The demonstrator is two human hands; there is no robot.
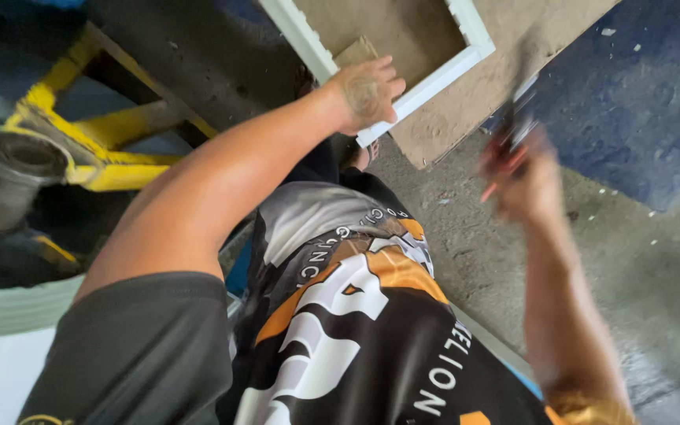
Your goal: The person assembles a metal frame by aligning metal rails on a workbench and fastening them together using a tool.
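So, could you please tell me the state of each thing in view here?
White frame: lying flat on the brown board, corner pressed by the left hand.
Brown board: flat on the floor.
Left hand: resting on the frame.
Right hand: raised, blurred, gripping a red-handled tool.

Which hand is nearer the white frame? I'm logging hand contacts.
Left. The left hand rests on the white frame at its lower edge; the right hand, blurred and gripping a red-handled tool, is apart from it.

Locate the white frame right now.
In the head view, the white frame lies top centre on a brown board, its lower corner under the left hand; the blurred right hand is to its right.
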